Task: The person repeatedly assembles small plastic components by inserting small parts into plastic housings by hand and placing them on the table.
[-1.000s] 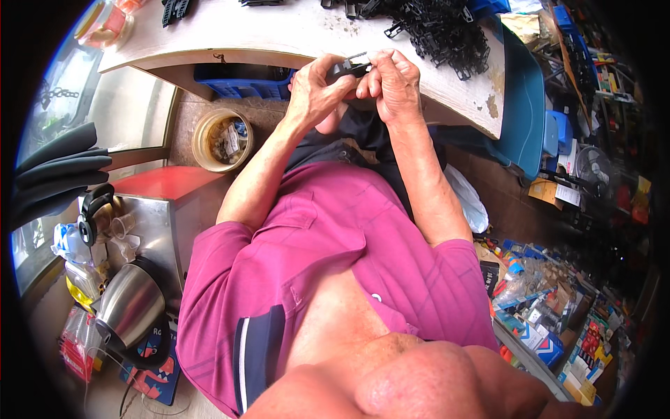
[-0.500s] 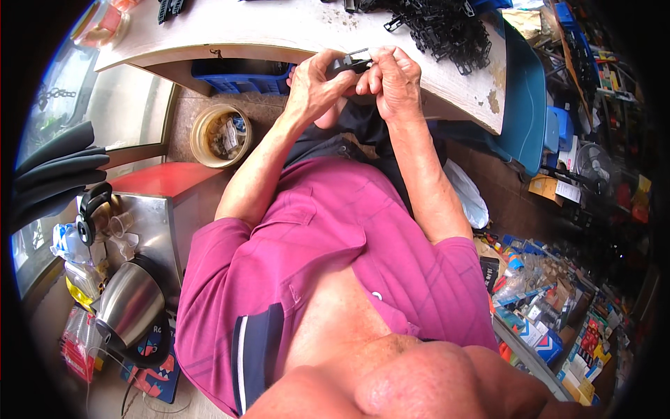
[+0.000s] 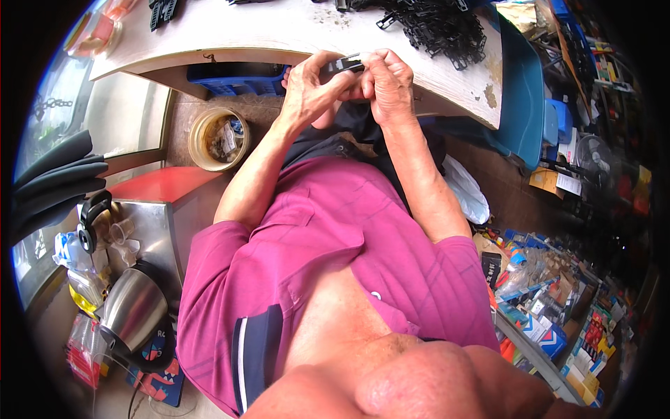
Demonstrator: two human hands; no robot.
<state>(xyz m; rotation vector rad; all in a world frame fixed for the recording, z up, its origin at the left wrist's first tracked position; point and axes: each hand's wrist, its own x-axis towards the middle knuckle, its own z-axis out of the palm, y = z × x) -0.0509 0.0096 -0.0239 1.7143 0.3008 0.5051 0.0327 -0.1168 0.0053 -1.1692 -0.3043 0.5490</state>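
Clip [image 3: 347, 64], small and black, sitting in upper centre of frame, just at near edge of surface [image 3: 279, 35]. Being pinched from both sides: left hand [image 3: 312, 91] gripping its left end, right hand [image 3: 386, 82] curling fingertips over its right end. Probably fitting or snapping parts; best keeping thumbs close, pressing squarely, bracing wrists. Black pile [image 3: 436, 28] lying just above right.

One kettle [image 3: 132, 307], one round tub [image 3: 218, 138], two hands [image 3: 314, 87]

Hands [image 3: 349, 80] slightly nearer table edge [image 3: 447, 98].
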